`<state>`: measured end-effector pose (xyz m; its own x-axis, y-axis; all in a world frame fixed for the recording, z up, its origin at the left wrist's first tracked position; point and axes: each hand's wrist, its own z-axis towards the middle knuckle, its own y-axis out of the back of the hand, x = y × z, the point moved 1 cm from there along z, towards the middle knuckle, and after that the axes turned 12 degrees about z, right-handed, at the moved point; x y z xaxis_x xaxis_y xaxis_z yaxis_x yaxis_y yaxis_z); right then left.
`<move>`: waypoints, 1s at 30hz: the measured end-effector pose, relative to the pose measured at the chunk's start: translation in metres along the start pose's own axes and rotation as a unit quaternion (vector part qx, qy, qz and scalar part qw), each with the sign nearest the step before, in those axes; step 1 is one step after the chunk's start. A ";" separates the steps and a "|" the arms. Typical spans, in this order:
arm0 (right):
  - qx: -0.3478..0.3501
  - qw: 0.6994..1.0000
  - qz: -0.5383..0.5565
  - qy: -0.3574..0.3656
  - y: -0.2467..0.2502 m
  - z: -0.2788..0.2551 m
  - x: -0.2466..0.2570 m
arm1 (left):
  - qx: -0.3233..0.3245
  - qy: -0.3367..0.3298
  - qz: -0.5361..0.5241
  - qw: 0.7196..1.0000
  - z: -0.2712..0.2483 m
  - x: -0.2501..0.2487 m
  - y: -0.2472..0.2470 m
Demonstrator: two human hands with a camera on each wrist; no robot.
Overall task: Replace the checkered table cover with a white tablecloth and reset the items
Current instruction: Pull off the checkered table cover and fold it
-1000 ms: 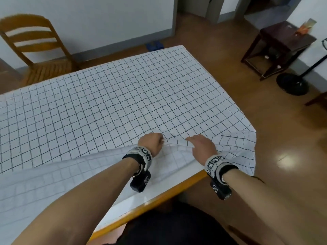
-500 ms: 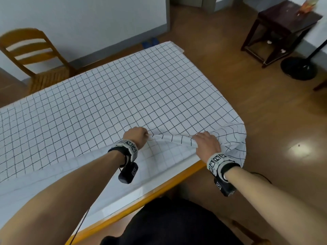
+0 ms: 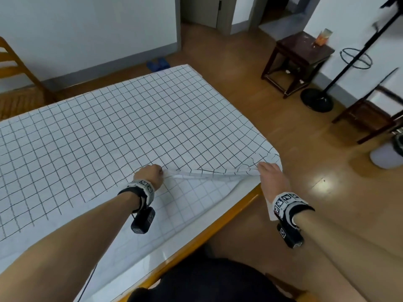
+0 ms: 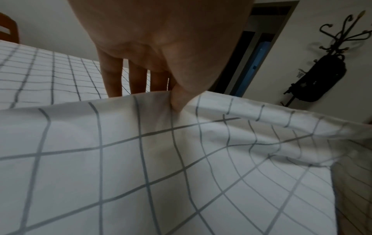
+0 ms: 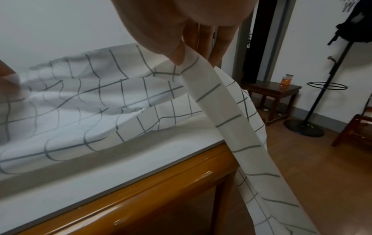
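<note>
A white cover with a black checkered grid (image 3: 130,131) lies over the wooden-framed table (image 3: 218,231). Its near edge is folded back onto itself, showing the paler underside (image 3: 187,199). My left hand (image 3: 150,174) pinches that folded edge near the middle; the left wrist view shows thumb and fingers (image 4: 177,98) clamped on the hem. My right hand (image 3: 269,173) pinches the cover's near right corner; in the right wrist view a strip of the cloth (image 5: 225,114) hangs from my thumb past the table's corner. No white tablecloth is in view.
The table's white top (image 5: 100,174) shows bare along the near edge. A wooden chair (image 3: 15,83) stands at the far left. A dark side table (image 3: 298,59), a black coat stand (image 3: 318,101) and a white bin (image 3: 386,158) are on the floor to the right.
My hands have drawn apart along the folded edge: the right has slid out to the cover's near right corner and lifted it off the table, while the left keeps its pinch.
</note>
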<state>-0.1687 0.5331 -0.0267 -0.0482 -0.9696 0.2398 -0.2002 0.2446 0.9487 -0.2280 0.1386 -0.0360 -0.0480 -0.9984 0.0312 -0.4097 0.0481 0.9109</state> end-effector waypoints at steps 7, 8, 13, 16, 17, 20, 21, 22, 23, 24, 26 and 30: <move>0.006 1.000 0.009 0.007 0.000 0.000 0.001 | -0.001 -0.197 -0.049 0.979 -0.012 -0.110 -0.006; 0.003 1.000 -0.008 0.016 0.003 -0.003 0.004 | -0.016 -0.224 -0.060 0.972 -0.014 -0.131 -0.002; -0.047 0.998 0.017 0.047 0.021 -0.015 0.016 | -0.088 -0.291 -0.083 0.949 -0.019 -0.193 0.016; -0.084 0.993 0.082 0.031 0.019 -0.023 0.008 | -0.088 -0.278 -0.085 0.953 -0.017 -0.203 0.024; -0.089 0.991 0.096 0.019 0.015 -0.024 0.002 | -0.089 -0.276 -0.090 0.953 -0.015 -0.203 0.026; -0.091 0.986 0.129 -0.046 0.008 -0.026 -0.013 | -0.088 -0.283 -0.103 0.949 -0.007 -0.200 0.028; -0.086 0.984 0.139 -0.063 0.004 -0.026 -0.020 | -0.084 -0.279 -0.105 0.951 -0.004 -0.198 0.030; -0.078 0.983 0.149 -0.072 0.000 -0.026 -0.028 | -0.081 -0.274 -0.104 0.953 -0.001 -0.197 0.032; -0.066 0.983 0.153 -0.075 -0.004 -0.025 -0.036 | -0.079 -0.267 -0.101 0.955 0.000 -0.196 0.035; -0.047 0.983 0.158 -0.076 -0.007 -0.024 -0.044 | -0.081 -0.261 -0.096 0.957 0.002 -0.195 0.039; -0.004 0.982 0.174 -0.071 -0.013 -0.021 -0.058 | -0.080 -0.243 -0.094 0.962 0.001 -0.195 0.048; 0.038 0.971 0.233 -0.045 -0.017 -0.015 -0.069 | -0.073 -0.199 -0.081 0.974 0.000 -0.201 0.059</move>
<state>-0.1478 0.5955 -0.0560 -0.2353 -0.7505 0.6176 -0.2080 0.6596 0.7223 -0.2420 0.3424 0.0112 -0.3539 -0.9005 -0.2528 -0.3095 -0.1423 0.9402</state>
